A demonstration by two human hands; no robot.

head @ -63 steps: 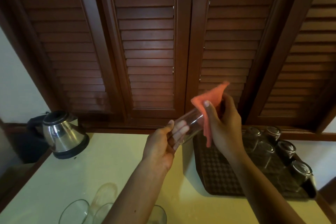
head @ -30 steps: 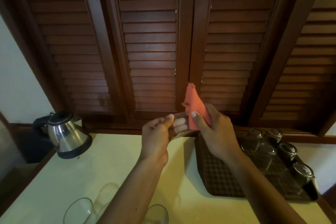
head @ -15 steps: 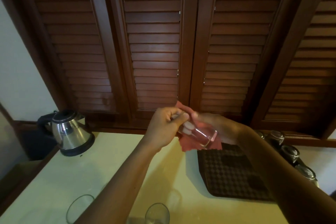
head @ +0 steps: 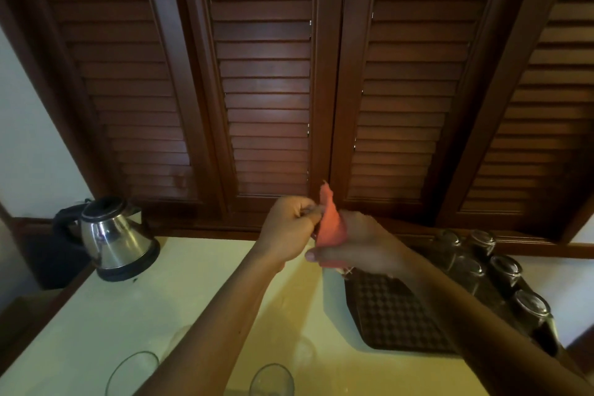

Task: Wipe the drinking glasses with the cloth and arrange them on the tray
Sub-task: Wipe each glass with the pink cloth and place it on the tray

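Both hands (head: pixel 324 235) clasp the cloth (head: pixel 331 225).

Dark wooden louvred shutters (head: pixel 266 80) fill the whole back of the view, four panels side by side, all closed, their slats catching a dull reddish sheen. Thin slivers of light show along the seam right of the second panel. Left of the shutters runs a pale bluish-white wall (head: pixel 29 138), and another patch of pale wall shows at their lower right. Below the shutters a dark wooden ledge (head: pixel 199 228) runs across, and under that spreads a cream-yellow countertop (head: pixel 96 315), warmly lit. On the countertop, below the leftmost shutter panel, stands a shiny steel kettle (head: pixel 112 238) with a black handle and base.
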